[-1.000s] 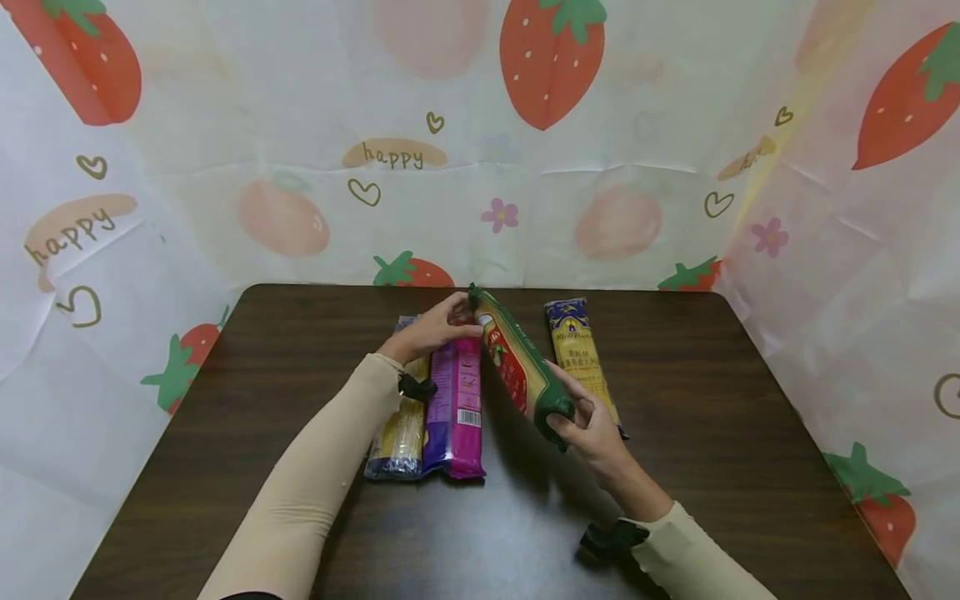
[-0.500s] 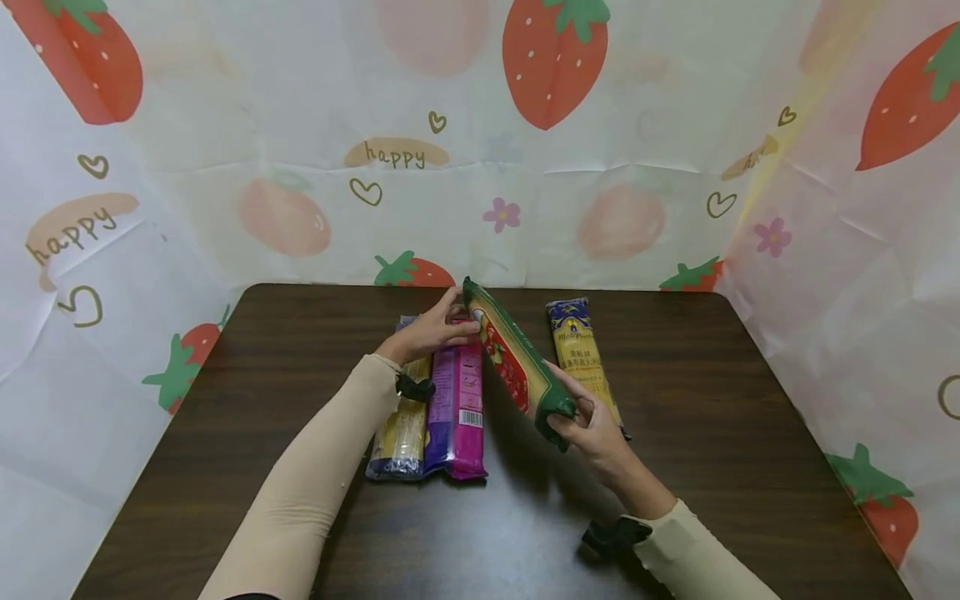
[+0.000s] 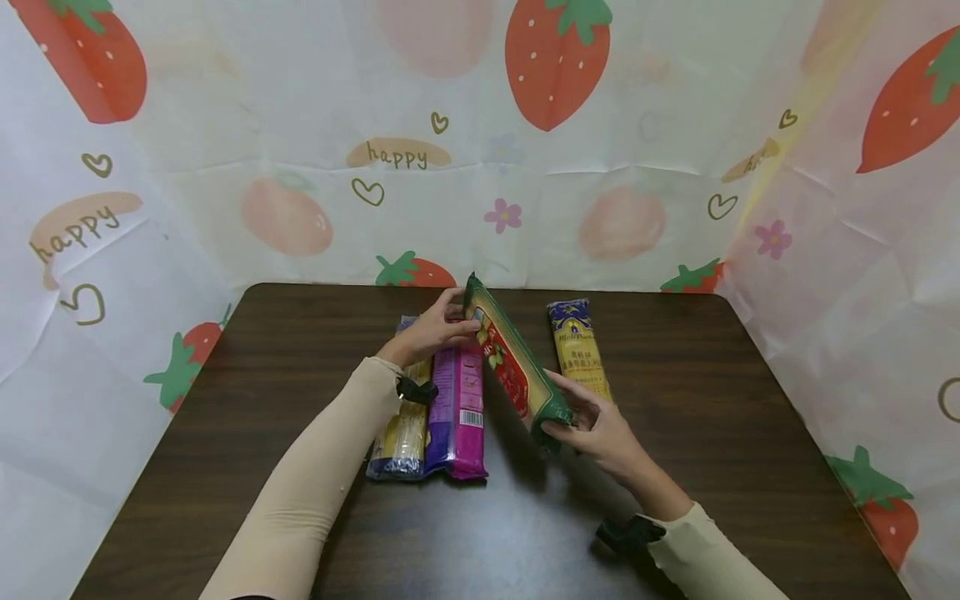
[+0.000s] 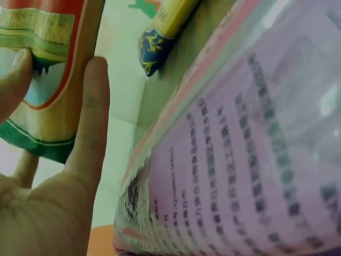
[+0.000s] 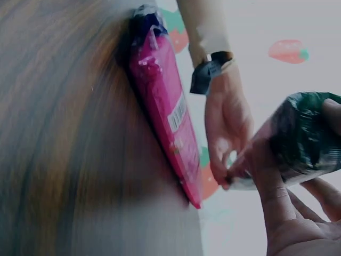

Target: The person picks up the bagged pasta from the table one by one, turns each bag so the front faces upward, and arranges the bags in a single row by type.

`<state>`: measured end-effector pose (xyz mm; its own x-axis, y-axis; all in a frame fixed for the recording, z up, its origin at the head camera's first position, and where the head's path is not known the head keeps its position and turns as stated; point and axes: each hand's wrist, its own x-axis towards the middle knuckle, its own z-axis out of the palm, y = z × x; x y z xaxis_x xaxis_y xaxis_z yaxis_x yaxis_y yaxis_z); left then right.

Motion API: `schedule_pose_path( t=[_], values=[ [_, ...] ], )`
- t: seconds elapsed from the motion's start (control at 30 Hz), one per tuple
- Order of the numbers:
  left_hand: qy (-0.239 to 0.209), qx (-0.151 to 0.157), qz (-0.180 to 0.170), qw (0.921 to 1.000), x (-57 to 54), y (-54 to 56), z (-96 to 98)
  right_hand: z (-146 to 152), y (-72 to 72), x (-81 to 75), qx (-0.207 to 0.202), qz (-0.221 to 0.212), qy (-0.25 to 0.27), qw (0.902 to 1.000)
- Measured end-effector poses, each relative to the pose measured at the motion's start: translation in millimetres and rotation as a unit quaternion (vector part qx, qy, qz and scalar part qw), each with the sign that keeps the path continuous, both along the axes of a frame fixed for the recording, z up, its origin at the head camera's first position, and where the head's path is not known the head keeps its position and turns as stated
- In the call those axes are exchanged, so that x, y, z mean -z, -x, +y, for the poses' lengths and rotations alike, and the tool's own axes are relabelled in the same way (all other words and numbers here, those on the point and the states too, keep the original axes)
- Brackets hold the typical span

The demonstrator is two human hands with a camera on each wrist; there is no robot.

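Observation:
A long pasta packet (image 3: 517, 367) with green ends and a red label is held tilted above the table, far end up and to the left. My left hand (image 3: 433, 331) pinches its upper end, the thumb on the printed front in the left wrist view. Its green lower end is gripped by my right hand (image 3: 603, 421), thumb on one side and fingers on the other. Beneath my left wrist, a pink-and-purple packet (image 3: 455, 408) lies beside a clear-and-yellow pasta packet (image 3: 401, 437), partly hidden by the left hand and arm.
A yellow-and-blue pasta packet (image 3: 580, 350) lies to the right behind the right hand, its lower end hidden. The dark wooden table (image 3: 712, 392) meets a strawberry-print cloth (image 3: 525, 242) at its back and sides.
The green packet's near end has turned slightly in the hands and its far end has risen a little. My right wrist has shifted slightly right. The packets on the table stay put.

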<state>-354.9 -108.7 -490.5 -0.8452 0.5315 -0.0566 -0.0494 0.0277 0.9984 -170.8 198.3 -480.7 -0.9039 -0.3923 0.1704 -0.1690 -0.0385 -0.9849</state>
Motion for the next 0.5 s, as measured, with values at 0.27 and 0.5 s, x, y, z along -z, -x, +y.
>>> schedule_pose_path(
  t=[0.27, 0.5],
  values=[
    [0.016, -0.051, -0.007, 0.9985, 0.8, 1.5, 4.7, 6.2, 1.8, -1.9, 0.013, 0.032, -0.044, 0.9984],
    [0.035, -0.073, 0.004, 0.9967, -3.2, -1.0, 6.4, 2.6, 1.4, 2.6, 0.013, 0.039, -0.046, 0.9981]
  ],
)
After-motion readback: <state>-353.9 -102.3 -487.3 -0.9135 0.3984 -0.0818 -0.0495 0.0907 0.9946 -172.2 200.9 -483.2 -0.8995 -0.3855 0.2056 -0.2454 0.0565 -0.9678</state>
